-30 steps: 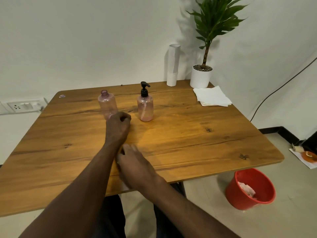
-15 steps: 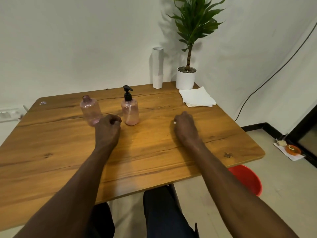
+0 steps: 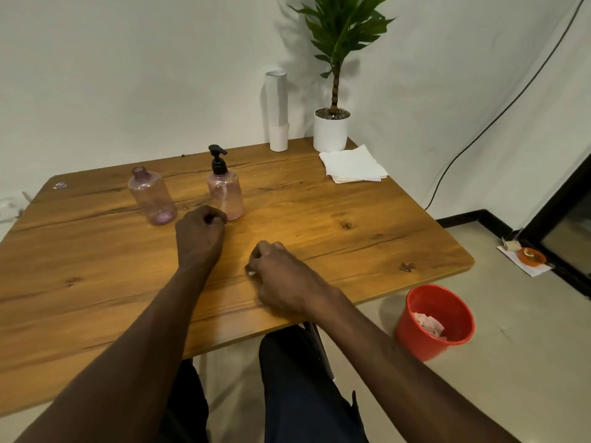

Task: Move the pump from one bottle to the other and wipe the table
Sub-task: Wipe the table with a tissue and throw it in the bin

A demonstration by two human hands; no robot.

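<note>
Two clear pink bottles stand on the wooden table (image 3: 367, 219). The left bottle (image 3: 152, 197) has no cap. The right bottle (image 3: 225, 193) carries the black pump (image 3: 218, 160). My left hand (image 3: 200, 233) rests as a closed fist on the table just in front of the pump bottle, apart from it. Closer to the table's front edge lies my right hand (image 3: 281, 276), fingers curled; a small white bit shows at its fingertips, too small to identify.
A stack of white paper napkins (image 3: 353, 164) lies at the table's back right, next to a potted plant (image 3: 331, 129) and a white tube of stacked cups (image 3: 277, 113). A red bucket (image 3: 433, 324) with crumpled paper stands on the floor at right.
My right hand has pulled back from the table's middle towards me and to the left. The left fist has stayed in front of the pump bottle. The view has shifted.
</note>
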